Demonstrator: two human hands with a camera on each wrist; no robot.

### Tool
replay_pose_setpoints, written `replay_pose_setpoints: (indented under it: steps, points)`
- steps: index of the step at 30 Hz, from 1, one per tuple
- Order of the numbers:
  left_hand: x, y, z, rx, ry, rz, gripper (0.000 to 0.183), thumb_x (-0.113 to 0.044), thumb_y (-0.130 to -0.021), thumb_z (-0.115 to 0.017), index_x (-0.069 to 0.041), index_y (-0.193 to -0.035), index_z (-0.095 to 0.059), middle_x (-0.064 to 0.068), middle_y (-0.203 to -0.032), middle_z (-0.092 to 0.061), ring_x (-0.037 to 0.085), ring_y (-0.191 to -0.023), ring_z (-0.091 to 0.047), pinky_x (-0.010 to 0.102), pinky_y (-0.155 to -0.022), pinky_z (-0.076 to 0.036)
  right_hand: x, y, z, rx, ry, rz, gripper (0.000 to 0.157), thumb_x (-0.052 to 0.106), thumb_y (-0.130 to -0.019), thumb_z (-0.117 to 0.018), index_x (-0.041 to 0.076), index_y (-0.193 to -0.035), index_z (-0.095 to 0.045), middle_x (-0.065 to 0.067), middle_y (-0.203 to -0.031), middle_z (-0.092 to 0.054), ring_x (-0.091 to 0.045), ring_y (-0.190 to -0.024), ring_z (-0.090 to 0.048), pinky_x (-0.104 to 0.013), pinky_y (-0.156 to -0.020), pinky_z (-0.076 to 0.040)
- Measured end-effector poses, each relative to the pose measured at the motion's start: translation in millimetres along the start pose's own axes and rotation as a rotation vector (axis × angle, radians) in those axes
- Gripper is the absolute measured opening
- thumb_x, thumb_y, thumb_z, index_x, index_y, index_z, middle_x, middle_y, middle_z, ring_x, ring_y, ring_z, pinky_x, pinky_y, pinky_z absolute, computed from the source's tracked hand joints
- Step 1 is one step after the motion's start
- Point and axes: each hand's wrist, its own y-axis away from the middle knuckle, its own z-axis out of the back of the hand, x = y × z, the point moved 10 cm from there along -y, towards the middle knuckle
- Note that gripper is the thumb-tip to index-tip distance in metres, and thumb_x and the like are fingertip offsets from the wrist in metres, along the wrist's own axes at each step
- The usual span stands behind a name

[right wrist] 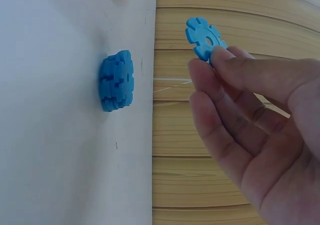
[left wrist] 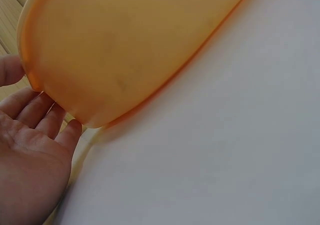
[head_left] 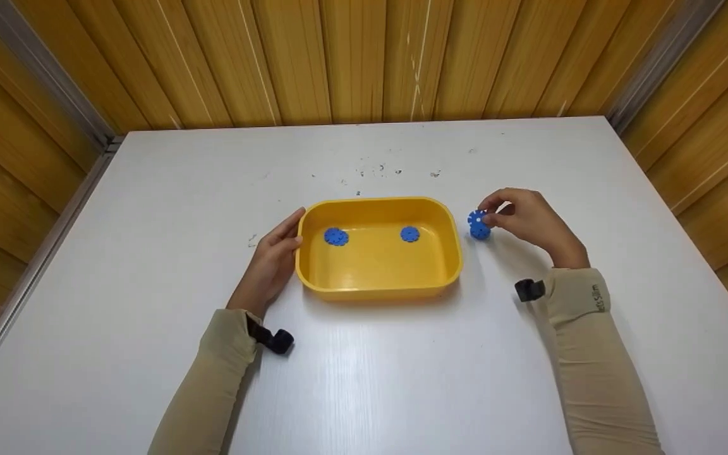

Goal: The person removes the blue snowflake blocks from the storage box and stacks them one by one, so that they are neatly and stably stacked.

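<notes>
A yellow plastic tub (head_left: 380, 294) stands on the white table. My left hand (head_left: 273, 256) holds its left end, thumb at the rim and fingers against the outer wall (left wrist: 125, 50). To the right of the tub, my right hand (head_left: 525, 218) pinches a blue notched disc (right wrist: 202, 37) with a hole in its middle, between thumb and forefinger. Below that disc, a stack of blue notched discs (right wrist: 117, 82) stands on the table. Inside the tub lie blue discs (head_left: 336, 237) in a pile on the left and a blue disc (head_left: 409, 234) on the right.
The white table (head_left: 364, 379) has dark scuff marks behind the tub. Wood-patterned panels (head_left: 351, 63) rise behind and at both sides. A black wrist camera (head_left: 279, 341) sits on the left sleeve, another black camera (head_left: 528, 290) on the right.
</notes>
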Motion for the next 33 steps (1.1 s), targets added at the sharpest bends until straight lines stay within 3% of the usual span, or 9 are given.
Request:
replay_pose_setpoints:
  steps: [5, 13, 21, 29, 33]
  points:
    - [1.6, 1.1, 2.4, -0.014, 0.002, 0.008, 0.062, 0.000, -0.102, -0.047, -0.007, -0.161, -0.029, 0.004, -0.171, -0.024, 0.018, -0.158, -0.024, 0.032, -0.128, -0.026, -11, -3, -4.9, 0.012, 0.000, -0.031, 0.023, 0.010, -0.098, -0.066, 0.001, -0.119, -0.070, -0.021, -0.116, -0.068, -0.032, -0.100, -0.068, -0.007, -0.077, -0.047]
    - [2.4, 0.7, 1.4, -0.009, 0.022, 0.018, 0.062, 0.001, -0.102, -0.045, -0.007, -0.161, -0.030, 0.004, -0.171, -0.023, 0.017, -0.159, -0.022, 0.032, -0.129, -0.023, -28, -6, -9.1, 0.027, 0.009, -0.092, 0.025, 0.010, -0.098, -0.064, -0.001, -0.121, -0.070, -0.022, -0.119, -0.067, -0.035, -0.106, -0.066, -0.036, -0.095, -0.053]
    - [1.3, -0.7, 1.7, -0.002, 0.019, 0.006, 0.062, 0.001, -0.102, -0.045, -0.006, -0.161, -0.028, 0.006, -0.172, -0.022, 0.018, -0.159, -0.021, 0.033, -0.129, -0.022, -34, -8, -10.7, 0.045, 0.027, -0.113, 0.029, 0.012, -0.099, -0.064, -0.003, -0.124, -0.070, -0.026, -0.126, -0.067, -0.036, -0.108, -0.065, -0.028, -0.090, -0.052]
    - [0.6, -0.7, 1.5, -0.005, 0.016, 0.001, 0.063, 0.002, -0.102, -0.046, -0.006, -0.161, -0.027, 0.006, -0.171, -0.023, 0.019, -0.159, -0.022, 0.032, -0.128, -0.024, -37, -8, -12.6, 0.059, 0.018, -0.138, 0.031, 0.013, -0.098, -0.063, -0.003, -0.124, -0.070, -0.027, -0.127, -0.066, -0.037, -0.110, -0.062, -0.045, -0.102, -0.049]
    - [0.2, -0.6, 0.7, 0.001, 0.015, 0.000, 0.063, 0.002, -0.102, -0.045, -0.006, -0.162, -0.027, 0.007, -0.171, -0.023, 0.019, -0.159, -0.023, 0.033, -0.128, -0.025, -38, -7, -12.4, 0.056, 0.021, -0.144, 0.032, 0.013, -0.098, -0.063, -0.003, -0.125, -0.069, -0.027, -0.127, -0.066, -0.037, -0.110, -0.061, -0.048, -0.104, -0.048]
